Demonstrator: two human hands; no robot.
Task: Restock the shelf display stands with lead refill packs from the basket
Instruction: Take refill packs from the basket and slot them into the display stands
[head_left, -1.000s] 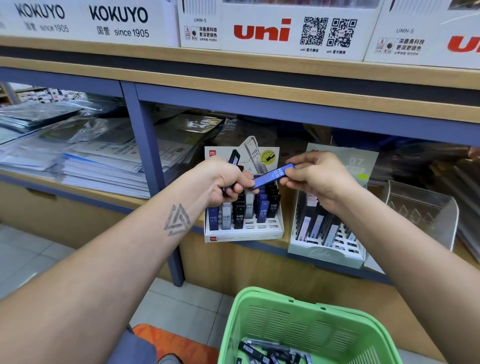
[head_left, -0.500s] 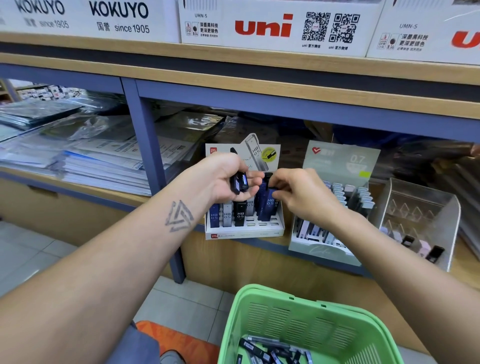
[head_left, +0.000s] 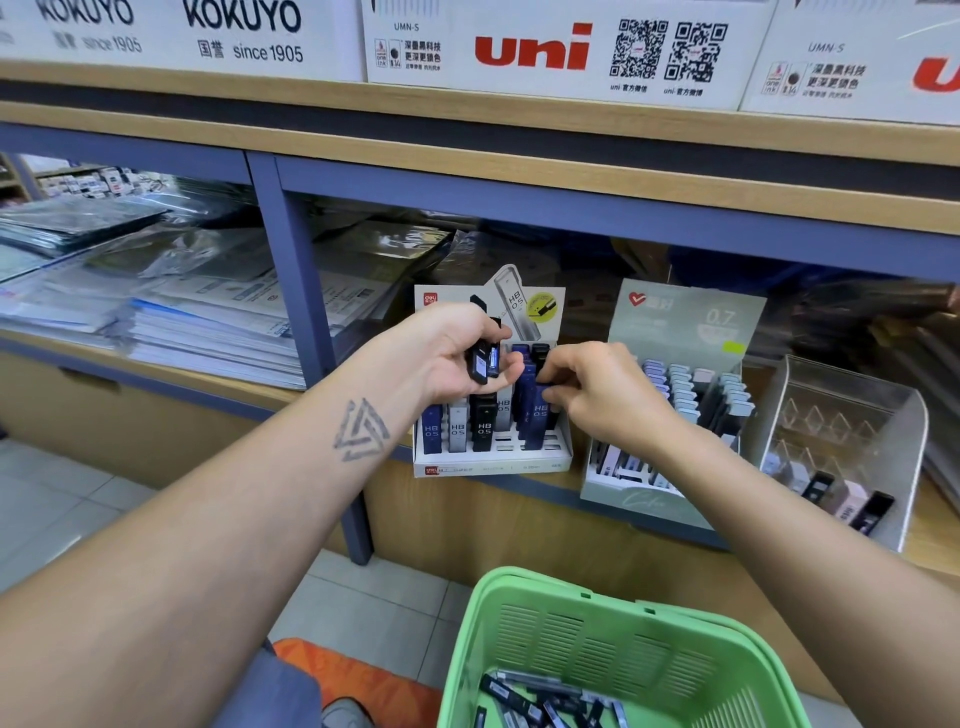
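A white HB 0.5 display stand sits on the shelf edge with blue, grey and black lead refill packs upright in its slots. My left hand hovers just above it, shut on a few dark packs. My right hand pinches the top of a blue pack that stands in a right-hand slot of the stand. A green basket at the bottom holds several loose packs.
A grey-green 0.7 stand with pale packs stands right of the white one. Further right is a clear acrylic stand with a few packs. Stacked plastic-wrapped paper goods fill the shelf to the left. A blue shelf post runs down.
My right hand carried the blue pack from a level position in the air down into the white stand, where it now stands upright. My left hand has stayed above the stand with its packs.
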